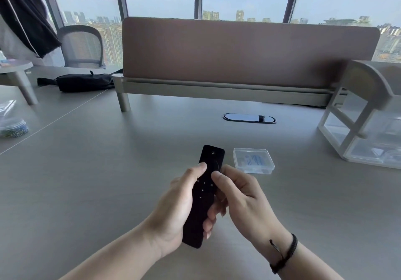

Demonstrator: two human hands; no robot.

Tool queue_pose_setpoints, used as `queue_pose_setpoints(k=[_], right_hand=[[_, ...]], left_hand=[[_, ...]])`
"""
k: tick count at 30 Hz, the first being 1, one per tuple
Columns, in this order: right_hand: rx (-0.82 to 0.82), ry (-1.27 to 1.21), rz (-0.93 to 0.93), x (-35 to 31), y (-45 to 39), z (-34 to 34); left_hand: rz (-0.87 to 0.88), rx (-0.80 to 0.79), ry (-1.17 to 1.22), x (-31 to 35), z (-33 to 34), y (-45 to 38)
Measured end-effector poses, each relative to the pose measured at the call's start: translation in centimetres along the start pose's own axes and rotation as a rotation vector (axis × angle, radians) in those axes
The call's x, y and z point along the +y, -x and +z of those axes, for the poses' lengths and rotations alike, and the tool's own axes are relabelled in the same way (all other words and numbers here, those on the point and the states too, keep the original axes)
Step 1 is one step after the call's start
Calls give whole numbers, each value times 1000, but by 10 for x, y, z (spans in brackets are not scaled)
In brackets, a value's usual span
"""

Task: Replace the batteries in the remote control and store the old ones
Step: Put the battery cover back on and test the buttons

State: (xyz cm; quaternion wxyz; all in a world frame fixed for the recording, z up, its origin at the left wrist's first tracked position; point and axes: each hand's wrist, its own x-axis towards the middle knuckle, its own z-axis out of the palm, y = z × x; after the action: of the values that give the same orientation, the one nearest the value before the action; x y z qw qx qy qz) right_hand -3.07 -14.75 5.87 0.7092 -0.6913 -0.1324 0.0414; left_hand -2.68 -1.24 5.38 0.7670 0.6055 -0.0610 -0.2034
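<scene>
A slim black remote control is held button side up above the grey desk. My left hand wraps its lower half, thumb lying near the round pad. My right hand grips its right edge, thumb on the face and fingers curled underneath. Its back side is hidden. A small clear plastic box with blue-and-white contents lies closed on the desk just right of the remote's top end. No loose batteries are visible.
A brown divider panel stands across the back of the desk, an oval cable port in front of it. A clear drawer organiser sits at the right. Left are a black pouch, a plastic bag and a small stand.
</scene>
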Motion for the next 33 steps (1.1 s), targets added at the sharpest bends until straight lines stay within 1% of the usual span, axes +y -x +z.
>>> queue_pose_setpoints(k=[4, 11, 17, 21, 24, 29, 31, 33], right_hand=[[34, 46, 40, 4, -3, -4], [103, -11, 151, 8, -9, -11], [73, -59, 168, 9, -8, -8], [51, -57, 120, 11, -10, -8], [104, -19, 69, 11, -12, -11], [282, 2, 74, 11, -16, -16], [328, 20, 88, 11, -17, -18], [371, 60, 114, 13, -19, -22]], left_hand=[[26, -20, -2, -3, 2, -1], [41, -105, 63, -11, 3, -4], [69, -105, 52, -13, -3, -9], [168, -69, 45, -12, -5, -12], [225, -1, 65, -3, -9, -12], [184, 218, 124, 5, -20, -19], [163, 319, 96, 5, -25, -24], [149, 413, 11, 4, -33, -30]])
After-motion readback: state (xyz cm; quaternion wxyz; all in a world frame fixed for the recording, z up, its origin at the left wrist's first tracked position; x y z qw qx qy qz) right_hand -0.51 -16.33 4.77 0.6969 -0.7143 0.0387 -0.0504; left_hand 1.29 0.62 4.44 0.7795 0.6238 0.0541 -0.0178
